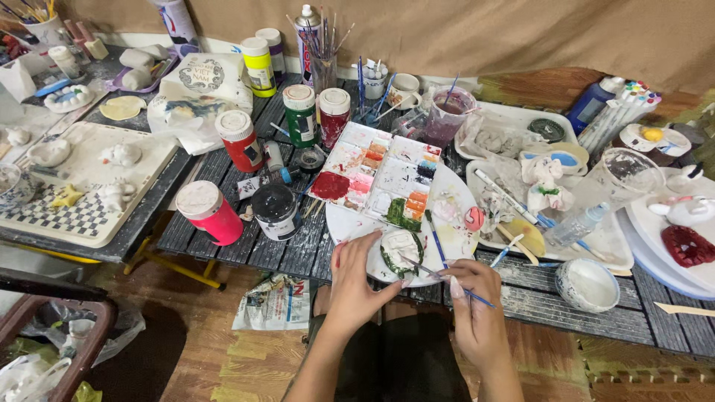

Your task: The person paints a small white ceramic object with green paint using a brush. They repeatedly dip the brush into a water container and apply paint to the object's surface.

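White round clay piece with a green-painted rim (401, 251) lying on a white round plate (350, 223) at the near edge of a dark slatted table (298, 249). Left hand (356, 286) open-fingered against the plate's near edge, thumb touching the rim just beside the clay piece, gripping nothing else. Right hand (474, 316) pinched around one thin blue-handled paintbrush (445, 279), bristle end resting on the clay piece. One second blue brush (436, 242) lying across the plate just right of the piece. One white rectangular plastic palette with many square wells (380, 175) overlapping the plate's far side, smeared red, orange, green and black. Six paint jars counted nearby: one pink (211, 212), one black (275, 211), two red (240, 141), one green (301, 115), one yellow (259, 67). One clear cup of purple rinse water (449, 115) beyond the palette. One small white ceramic bowl (587, 284) near the right hand. One checkered tray (82, 223) well to the left, carrying several unpainted white figures.
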